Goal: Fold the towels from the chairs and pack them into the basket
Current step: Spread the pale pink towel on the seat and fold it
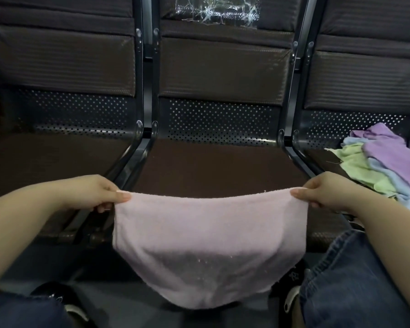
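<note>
A pale pink towel (208, 242) hangs spread out in front of the middle chair seat (213, 166). My left hand (97, 194) pinches its upper left corner. At the upper right corner my right hand (324, 191) pinches the cloth the same way, so the top edge is stretched between both hands. The towel's lower part sags toward the floor and covers my knees. A loose pile of towels (384, 166) in purple, light blue and green lies on the right chair seat. No basket is in view.
Three dark padded chairs with black metal frames stand in a row; the left seat (45, 162) holds nothing. Crinkled clear plastic (217, 9) is stuck on the middle backrest. My jeans-clad legs and dark shoes (291, 294) are at the bottom.
</note>
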{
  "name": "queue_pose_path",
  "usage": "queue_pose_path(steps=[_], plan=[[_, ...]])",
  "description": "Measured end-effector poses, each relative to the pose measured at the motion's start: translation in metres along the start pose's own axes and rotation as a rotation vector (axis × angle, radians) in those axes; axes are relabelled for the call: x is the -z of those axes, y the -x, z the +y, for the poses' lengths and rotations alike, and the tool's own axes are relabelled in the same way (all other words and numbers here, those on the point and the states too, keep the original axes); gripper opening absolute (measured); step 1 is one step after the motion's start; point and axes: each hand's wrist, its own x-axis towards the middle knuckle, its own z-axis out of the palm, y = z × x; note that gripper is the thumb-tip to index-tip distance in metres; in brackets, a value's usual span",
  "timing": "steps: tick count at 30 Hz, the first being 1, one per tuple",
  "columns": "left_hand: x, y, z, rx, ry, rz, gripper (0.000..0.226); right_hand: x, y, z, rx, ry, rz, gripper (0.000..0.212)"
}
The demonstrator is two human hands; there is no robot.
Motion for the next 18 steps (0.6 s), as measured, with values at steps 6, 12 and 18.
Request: queue_pose_path(steps=[6, 12, 18], plan=[[0.000, -0.029, 0.022, 0.107, 0.195, 0.036, 0.040, -0.015, -0.032, -0.010, -0.159, -0.362, 0.006, 0.025], [-0.014, -0.063, 0.036, 0.177, 0.418, 0.124, 0.034, -0.030, -0.078, -0.028, -0.211, -0.497, 0.107, 0.027], [-0.030, -0.111, 0.061, 0.116, 0.356, 0.362, 0.022, -0.046, -0.121, -0.029, -0.084, -0.093, 0.214, 0.026]])
